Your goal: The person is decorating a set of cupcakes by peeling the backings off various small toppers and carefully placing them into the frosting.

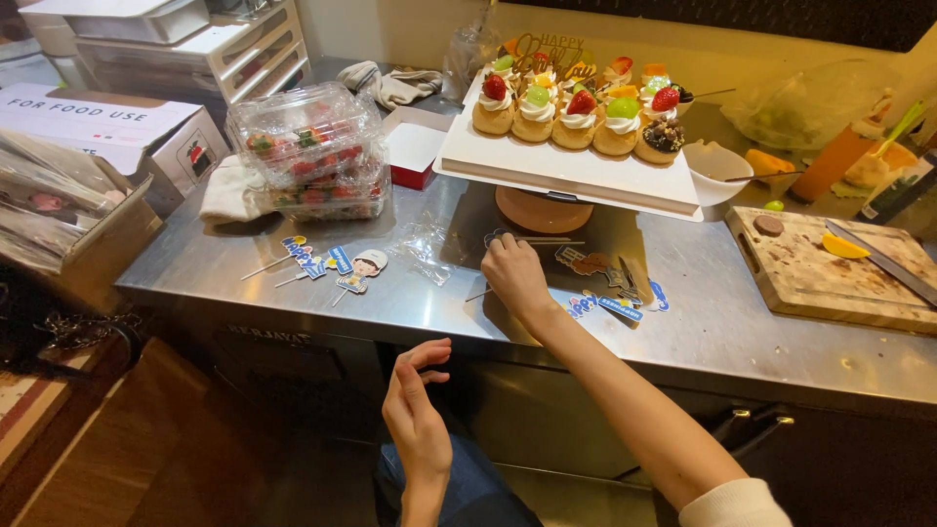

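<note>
Right, person at a steel counter (293,293), both arms in view. Right hand (512,276) is up on the counter, fingers bunched down and pinched on a thin pick (547,241) that lies flat just below the cake stand base (543,210). Left hand (418,410) hangs off the counter, below its front edge, fingers loosely curled with thumb and forefinger close together, holding nothing that I can see.

Just right of the right hand lies a small heap of paper cake toppers (610,288), blue lettering and brown bits, touching each other. Left of the hand sits a crumpled clear wrapper (425,249), and further left a second group of toppers on sticks (327,265), one a little chef figure.

Above the hand, a white square board (571,166) rests on the stand and carries cream puffs (576,112) topped with strawberries and green fruit, plus a gold lettered topper stuck in behind. Stacked clear strawberry boxes (312,151) stand at the left with a white cloth (229,195) beside them. A white bowl (717,166) sits right of the board, and a wooden cutting board (830,273) with a knife (883,259) and an orange slice lies at the far right.
</note>
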